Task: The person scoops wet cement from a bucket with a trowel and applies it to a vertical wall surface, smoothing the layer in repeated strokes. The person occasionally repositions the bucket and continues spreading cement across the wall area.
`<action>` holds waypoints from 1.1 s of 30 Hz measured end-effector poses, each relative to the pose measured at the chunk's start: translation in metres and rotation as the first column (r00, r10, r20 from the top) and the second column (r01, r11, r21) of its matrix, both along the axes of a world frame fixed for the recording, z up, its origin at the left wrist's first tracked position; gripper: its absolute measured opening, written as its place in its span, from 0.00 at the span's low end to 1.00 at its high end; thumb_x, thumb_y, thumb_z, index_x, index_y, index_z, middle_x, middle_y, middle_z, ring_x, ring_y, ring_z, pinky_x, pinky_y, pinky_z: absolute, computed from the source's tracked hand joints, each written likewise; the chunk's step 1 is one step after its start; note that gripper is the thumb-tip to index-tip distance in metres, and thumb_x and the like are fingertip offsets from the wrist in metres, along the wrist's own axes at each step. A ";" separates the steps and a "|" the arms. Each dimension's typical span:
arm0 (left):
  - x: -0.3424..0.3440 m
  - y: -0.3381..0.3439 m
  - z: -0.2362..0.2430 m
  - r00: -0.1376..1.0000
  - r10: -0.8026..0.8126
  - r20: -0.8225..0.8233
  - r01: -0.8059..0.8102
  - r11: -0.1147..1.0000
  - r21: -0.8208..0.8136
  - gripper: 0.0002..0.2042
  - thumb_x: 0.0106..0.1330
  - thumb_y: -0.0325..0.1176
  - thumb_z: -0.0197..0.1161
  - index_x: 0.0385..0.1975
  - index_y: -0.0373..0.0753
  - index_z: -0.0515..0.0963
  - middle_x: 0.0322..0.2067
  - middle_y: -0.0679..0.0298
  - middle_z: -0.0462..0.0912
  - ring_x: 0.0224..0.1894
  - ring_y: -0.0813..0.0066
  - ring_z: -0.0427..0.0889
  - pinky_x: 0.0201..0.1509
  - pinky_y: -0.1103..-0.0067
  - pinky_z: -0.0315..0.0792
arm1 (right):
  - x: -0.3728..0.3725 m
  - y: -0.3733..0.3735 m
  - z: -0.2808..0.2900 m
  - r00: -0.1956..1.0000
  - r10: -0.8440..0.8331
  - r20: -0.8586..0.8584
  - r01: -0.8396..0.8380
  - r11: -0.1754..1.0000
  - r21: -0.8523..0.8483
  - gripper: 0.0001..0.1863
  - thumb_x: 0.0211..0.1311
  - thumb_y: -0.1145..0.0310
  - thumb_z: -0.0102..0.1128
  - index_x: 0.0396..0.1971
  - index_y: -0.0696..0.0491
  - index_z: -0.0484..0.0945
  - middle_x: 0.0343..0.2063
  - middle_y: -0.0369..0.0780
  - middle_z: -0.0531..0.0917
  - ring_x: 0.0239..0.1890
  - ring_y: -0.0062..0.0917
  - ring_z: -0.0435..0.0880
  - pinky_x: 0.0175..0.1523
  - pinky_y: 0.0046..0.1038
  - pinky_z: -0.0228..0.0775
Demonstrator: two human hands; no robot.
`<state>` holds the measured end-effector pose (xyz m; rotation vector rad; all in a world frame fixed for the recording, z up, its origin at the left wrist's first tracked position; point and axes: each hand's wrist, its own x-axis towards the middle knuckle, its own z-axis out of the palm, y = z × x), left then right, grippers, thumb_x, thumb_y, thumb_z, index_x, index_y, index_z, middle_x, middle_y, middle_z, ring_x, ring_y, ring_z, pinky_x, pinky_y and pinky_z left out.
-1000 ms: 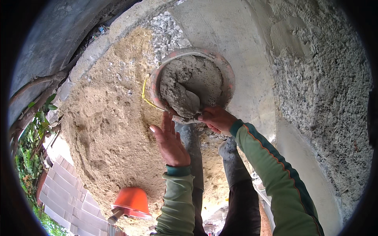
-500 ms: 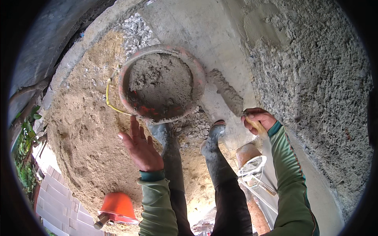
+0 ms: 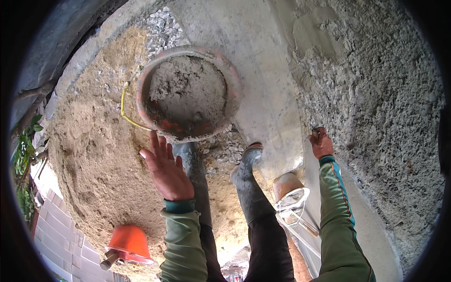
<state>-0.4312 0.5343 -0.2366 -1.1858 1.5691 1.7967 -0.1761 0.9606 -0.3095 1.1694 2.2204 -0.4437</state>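
Note:
My left hand (image 3: 167,171) is palm up with fingers apart, its fingertips at the lower rim of a large, mortar-stained bucket (image 3: 232,87), beside the yellow handle (image 3: 123,110). Grey wet mortar (image 3: 183,89) lies inside the bucket. My right hand (image 3: 322,144) is closed on the trowel's handle, out to the right along the rough cement surface (image 3: 376,94); the blade is hidden from view.
An orange container (image 3: 128,239) with a short wooden handle lies lower left. A small dirty bucket (image 3: 286,185) with tools stands lower right. My booted feet (image 3: 246,164) are below the bucket, among sand (image 3: 94,155), gravel (image 3: 164,28) and smooth concrete (image 3: 258,70).
My right hand has left the bucket with a trowel load of mortar and moved right to the rough surface, where the load no longer shows. The bucket appears further left in view.

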 end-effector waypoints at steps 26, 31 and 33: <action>-0.001 -0.006 -0.003 0.999 0.037 -0.002 -0.037 0.996 0.079 0.46 0.66 0.76 0.36 0.76 0.47 0.54 0.75 0.49 0.52 0.77 0.53 0.46 0.76 0.54 0.33 | -0.080 0.049 -0.074 0.987 0.050 0.154 -0.048 0.999 -0.020 0.18 0.65 0.61 0.59 0.48 0.56 0.79 0.30 0.47 0.85 0.38 0.38 0.87 0.41 0.35 0.78; -0.001 -0.013 0.000 1.000 0.027 -0.001 -0.027 0.999 0.047 0.46 0.66 0.75 0.36 0.76 0.47 0.54 0.75 0.49 0.52 0.77 0.53 0.47 0.76 0.54 0.33 | -0.217 0.025 -0.039 0.916 -0.396 0.061 0.398 0.884 -0.244 0.06 0.66 0.68 0.56 0.37 0.52 0.79 0.19 0.34 0.75 0.15 0.21 0.72 0.18 0.28 0.65; -0.003 -0.012 -0.001 1.000 0.025 0.004 -0.026 0.998 0.059 0.46 0.67 0.75 0.36 0.76 0.47 0.54 0.75 0.50 0.52 0.77 0.54 0.47 0.77 0.54 0.32 | -0.240 0.028 -0.019 0.907 -0.420 0.032 0.410 0.866 -0.286 0.08 0.67 0.67 0.56 0.40 0.53 0.79 0.22 0.33 0.76 0.18 0.19 0.72 0.20 0.26 0.66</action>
